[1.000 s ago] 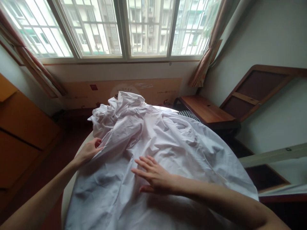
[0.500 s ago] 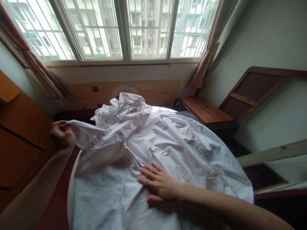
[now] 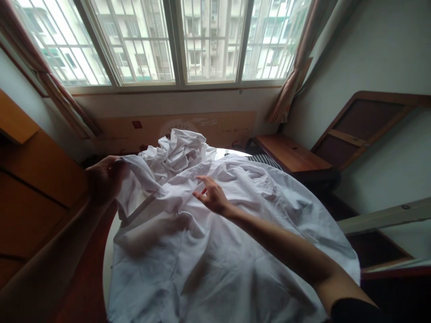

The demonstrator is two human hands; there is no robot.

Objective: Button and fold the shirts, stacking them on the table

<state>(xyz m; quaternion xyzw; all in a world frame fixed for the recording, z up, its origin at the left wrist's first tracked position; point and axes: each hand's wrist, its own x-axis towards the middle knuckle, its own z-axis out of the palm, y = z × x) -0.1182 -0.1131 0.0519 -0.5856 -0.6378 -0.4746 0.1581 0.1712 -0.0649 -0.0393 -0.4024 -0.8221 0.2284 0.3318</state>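
Observation:
A large wrinkled white cloth (image 3: 222, 251), perhaps a garment, is spread over a round table (image 3: 108, 264) and covers most of its top. At the left edge my left hand (image 3: 103, 177) is closed on a raised part of this cloth. The lifted part hangs in a fold between that hand and the table. My right hand (image 3: 213, 195) is over the middle of the cloth, thumb and fingers apart, holding nothing; whether it touches the cloth I cannot tell. Toward the window, a bunched white heap (image 3: 183, 150) lies at the table's far side.
A striped black-and-white fabric (image 3: 266, 160) shows at the table's far right edge. Behind it stands a low wooden table (image 3: 292, 154). An orange-brown cabinet (image 3: 37, 175) is close on the left. A barred window (image 3: 212, 40) and a long cardboard panel (image 3: 208, 123) are ahead.
My left hand has moved right and up, drawing its part of the cloth higher. My right hand has left its flat place on the cloth and moved forward toward the far side.

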